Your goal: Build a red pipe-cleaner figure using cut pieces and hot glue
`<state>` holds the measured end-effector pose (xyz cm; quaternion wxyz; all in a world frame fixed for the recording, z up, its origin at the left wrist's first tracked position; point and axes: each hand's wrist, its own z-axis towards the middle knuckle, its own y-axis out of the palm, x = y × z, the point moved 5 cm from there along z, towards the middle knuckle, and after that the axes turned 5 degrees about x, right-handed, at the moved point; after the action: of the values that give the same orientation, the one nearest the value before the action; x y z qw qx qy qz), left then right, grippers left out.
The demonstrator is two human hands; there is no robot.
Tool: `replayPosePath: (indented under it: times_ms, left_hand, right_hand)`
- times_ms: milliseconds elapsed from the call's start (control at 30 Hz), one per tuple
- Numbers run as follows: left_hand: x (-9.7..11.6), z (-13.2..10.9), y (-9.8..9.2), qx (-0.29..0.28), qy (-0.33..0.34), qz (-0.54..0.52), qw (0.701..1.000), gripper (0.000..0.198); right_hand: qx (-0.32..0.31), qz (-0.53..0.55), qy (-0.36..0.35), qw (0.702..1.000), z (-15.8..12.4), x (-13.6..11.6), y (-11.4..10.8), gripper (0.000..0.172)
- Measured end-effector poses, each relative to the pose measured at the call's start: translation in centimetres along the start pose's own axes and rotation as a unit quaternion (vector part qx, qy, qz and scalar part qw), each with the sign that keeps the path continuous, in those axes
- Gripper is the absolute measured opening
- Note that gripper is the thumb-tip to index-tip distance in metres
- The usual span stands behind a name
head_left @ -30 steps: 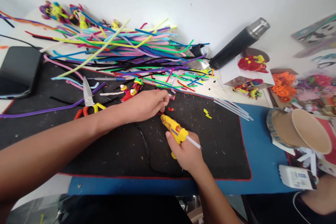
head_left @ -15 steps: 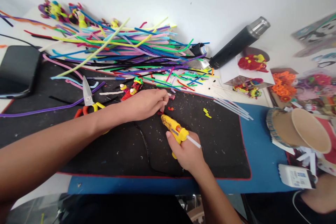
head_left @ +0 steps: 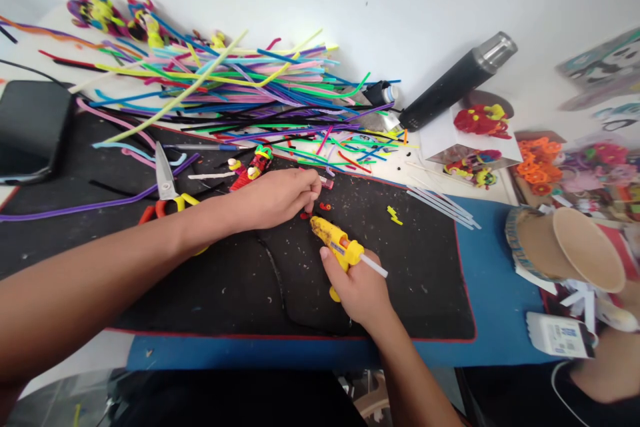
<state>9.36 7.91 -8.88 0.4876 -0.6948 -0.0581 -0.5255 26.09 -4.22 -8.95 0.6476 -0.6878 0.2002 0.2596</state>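
Observation:
My right hand is wrapped round a yellow hot glue gun with a white glue stick poking out of its back. The gun's nozzle points at the fingertips of my left hand, which is closed in a pinch. A small red piece shows just under those fingers; most of it is hidden. Beside them lies a small red curled piece on the black mat. Behind my left wrist is a red figure of pipe cleaners. Scissors lie open, partly under my left forearm.
A pile of coloured pipe cleaners spans the back. At the left is a phone. Spare glue sticks, a black flask and a paper tub stand or lie to the right. Another person's arm shows at the right edge.
My right hand has drawn the glue gun slightly right, so its nozzle is a little farther from my left fingertips. My left hand stays in its pinch.

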Motion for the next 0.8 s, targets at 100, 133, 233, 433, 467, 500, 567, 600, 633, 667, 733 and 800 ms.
replayPosePath:
  times_ms: [100, 133, 233, 433, 467, 500, 567, 600, 633, 667, 733, 800]
  left_hand:
    - [-0.07, 0.04, 0.05, -0.001, -0.002, -0.003, 1.000, 0.011]
    - [-0.08, 0.06, 0.06, -0.001, -0.002, -0.004, 1.000, 0.011]
    - [-0.09, 0.09, 0.01, 0.002, -0.001, -0.006, 1.000, 0.011]
    - [-0.11, 0.06, 0.00, 0.000, -0.007, -0.003, 1.000, 0.010]
    - [-0.10, 0.05, 0.02, 0.001, -0.008, 0.000, 1.000, 0.011]
    - [-0.08, 0.04, 0.05, 0.003, -0.008, 0.002, 1.000, 0.011]
    - [-0.03, 0.01, 0.11, 0.008, -0.006, 0.007, 1.000, 0.012]
    - [0.00, 0.00, 0.12, 0.010, -0.005, 0.009, 1.000, 0.012]
    - [0.02, -0.02, 0.14, 0.011, -0.004, 0.011, 1.000, 0.013]
    - [0.05, -0.03, 0.14, 0.012, -0.004, 0.013, 1.000, 0.014]
    - [0.12, -0.05, 0.11, 0.011, -0.003, 0.015, 1.000, 0.014]
    - [0.18, -0.06, 0.04, 0.011, -0.003, 0.014, 1.000, 0.013]
  right_hand:
    - [-0.002, -0.003, 0.000, 1.000, 0.04, -0.04, 0.08, 0.041]
    - [-0.003, -0.003, 0.000, 1.000, 0.05, -0.06, 0.11, 0.041]
    - [-0.002, -0.006, -0.003, 1.000, 0.14, -0.15, 0.22, 0.042]
    - [0.007, -0.007, -0.019, 1.000, 0.34, -0.52, 0.19, 0.041]
    - [0.009, -0.007, -0.021, 1.000, 0.34, -0.57, 0.16, 0.041]
    - [0.010, -0.007, -0.023, 1.000, 0.32, -0.59, 0.13, 0.041]
    - [0.009, -0.006, -0.022, 1.000, 0.26, -0.56, 0.09, 0.041]
    - [0.008, -0.006, -0.021, 1.000, 0.22, -0.53, 0.09, 0.041]
    - [0.006, -0.005, -0.020, 1.000, 0.17, -0.49, 0.09, 0.041]
    - [0.003, -0.005, -0.018, 1.000, 0.12, -0.45, 0.11, 0.041]
    - [-0.002, -0.002, -0.013, 1.000, 0.02, -0.35, 0.15, 0.041]
    - [-0.007, 0.003, -0.009, 1.000, -0.05, -0.29, 0.16, 0.041]
